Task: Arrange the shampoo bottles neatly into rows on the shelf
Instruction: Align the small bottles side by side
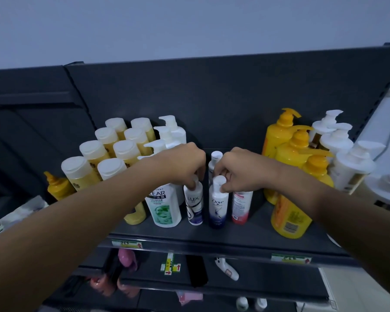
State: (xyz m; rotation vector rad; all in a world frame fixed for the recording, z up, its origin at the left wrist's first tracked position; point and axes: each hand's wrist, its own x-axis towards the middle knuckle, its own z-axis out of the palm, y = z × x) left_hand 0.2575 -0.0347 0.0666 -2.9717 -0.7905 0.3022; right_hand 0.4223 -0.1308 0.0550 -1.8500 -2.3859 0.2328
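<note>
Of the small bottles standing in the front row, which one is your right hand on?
The Dove bottle, white fading to dark blue at its base. The right hand pinches its cap; the left hand holds the neighbouring LUX bottle.

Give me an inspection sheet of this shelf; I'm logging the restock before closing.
Surface: dark shelf, price tags on its front edge.
Job's things: Lux bottle and Dove bottle upright near the front, beside the Clear bottle and a red-labelled bottle; yellow capped bottles in rows at left; yellow pump bottles and white pump bottles at right.
Clutter: nothing seen on this shelf.
Hands: left hand grips the Lux cap; right hand grips the Dove cap.
Cables: nothing seen.
Surroundings: grey wall; lower shelves hold other goods.
</note>
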